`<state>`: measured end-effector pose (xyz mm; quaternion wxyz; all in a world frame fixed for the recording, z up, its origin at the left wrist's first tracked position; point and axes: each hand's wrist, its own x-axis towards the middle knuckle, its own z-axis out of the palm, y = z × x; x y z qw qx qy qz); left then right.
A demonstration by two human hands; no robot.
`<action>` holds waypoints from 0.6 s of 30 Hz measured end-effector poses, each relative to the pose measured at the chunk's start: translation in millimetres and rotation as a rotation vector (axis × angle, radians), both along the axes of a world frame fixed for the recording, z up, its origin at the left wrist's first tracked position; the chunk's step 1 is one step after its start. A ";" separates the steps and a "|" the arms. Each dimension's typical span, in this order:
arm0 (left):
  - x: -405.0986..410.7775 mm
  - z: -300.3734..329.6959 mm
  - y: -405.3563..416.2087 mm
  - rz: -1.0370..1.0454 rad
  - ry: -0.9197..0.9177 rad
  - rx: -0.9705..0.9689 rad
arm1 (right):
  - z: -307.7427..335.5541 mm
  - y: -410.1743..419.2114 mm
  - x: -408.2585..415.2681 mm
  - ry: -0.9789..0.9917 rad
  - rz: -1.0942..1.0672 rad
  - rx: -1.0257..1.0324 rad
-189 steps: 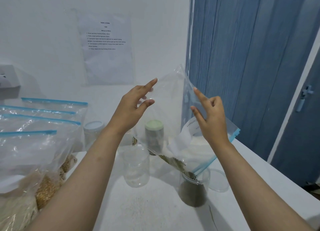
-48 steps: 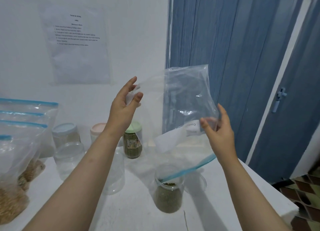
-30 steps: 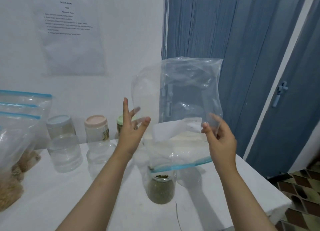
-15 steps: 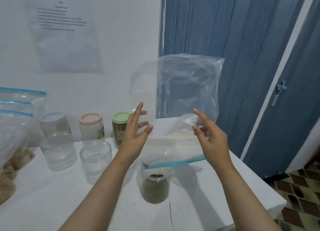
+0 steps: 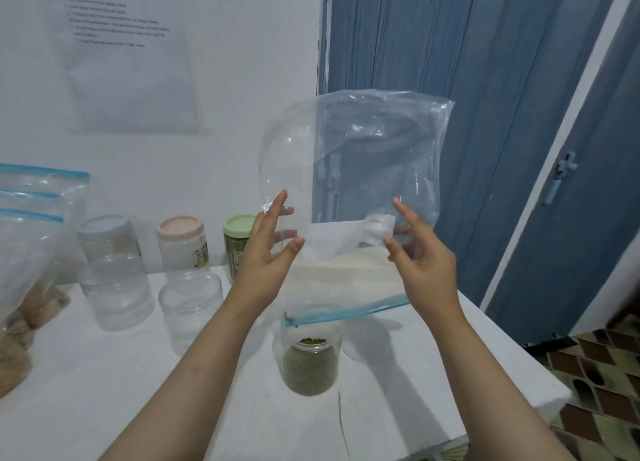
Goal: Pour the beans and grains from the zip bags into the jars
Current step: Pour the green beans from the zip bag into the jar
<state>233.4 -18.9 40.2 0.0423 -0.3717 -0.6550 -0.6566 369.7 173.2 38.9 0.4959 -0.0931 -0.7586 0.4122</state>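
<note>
An empty clear zip bag [image 5: 363,149] with a blue zip strip hangs upside down, its mouth just above an open jar [image 5: 310,360] about half full of small green beans. My left hand [image 5: 266,253] pinches the bag's left side between thumb and fingers. My right hand [image 5: 422,263] pinches the right side near a white label. No beans show inside the bag. The jar stands on the white table [image 5: 104,391], between my forearms.
Two empty clear jars [image 5: 117,287] [image 5: 190,308] stand to the left. Behind them are lidded jars with a blue lid [image 5: 104,228], a pink lid [image 5: 180,227] and a green lid [image 5: 239,225]. Zip bags of grain [image 5: 20,287] lean at far left. A clear lid [image 5: 367,336] lies beside the open jar.
The last beans slid from the tilted bag into the jar. The bag now hangs straight, mouth down, and both hands have shifted lower on its sides.
</note>
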 end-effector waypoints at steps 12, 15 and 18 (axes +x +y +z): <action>-5.5 0.0 1.4 -0.013 0.002 -0.022 | -0.9 -2.3 1.3 0.012 -0.029 -0.026; -4.4 1.4 1.9 -0.023 -0.023 -0.025 | -1.9 -4.1 2.4 0.033 -0.032 -0.027; 0.3 -6.5 0.2 -0.041 -0.117 -0.014 | -5.0 -3.8 5.4 0.076 -0.057 -0.049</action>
